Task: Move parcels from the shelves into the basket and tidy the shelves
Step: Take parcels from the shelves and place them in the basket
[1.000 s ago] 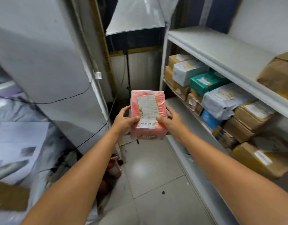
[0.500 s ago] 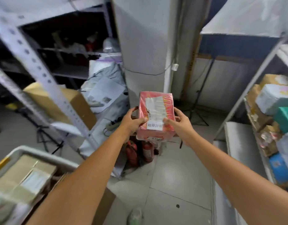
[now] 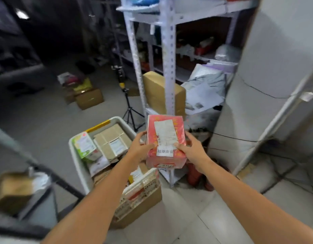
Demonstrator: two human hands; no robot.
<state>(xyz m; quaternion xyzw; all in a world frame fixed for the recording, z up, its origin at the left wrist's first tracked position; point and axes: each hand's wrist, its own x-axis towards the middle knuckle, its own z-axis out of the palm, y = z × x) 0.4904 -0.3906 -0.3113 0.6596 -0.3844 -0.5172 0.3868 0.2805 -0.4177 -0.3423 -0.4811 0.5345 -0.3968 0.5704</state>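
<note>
Here the left hand [image 3: 140,150] and right hand [image 3: 191,150] grip the red parcel [image 3: 165,140] from either side, thumbs curled over its labelled top, holding it in the air just right of the white basket [image 3: 76,155]. The basket is crowded with cardboard boxes [image 3: 111,141] and a green parcel [image 3: 84,145]. A shelf upright [image 3: 169,67] stands close behind the red parcel, a tripod [image 3: 129,110] behind the basket, with open tiled floor [image 3: 196,217] below.

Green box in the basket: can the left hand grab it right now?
Probably not yet. The left hand grips the red parcel with the right hand; nothing covers the green box, though.
</note>
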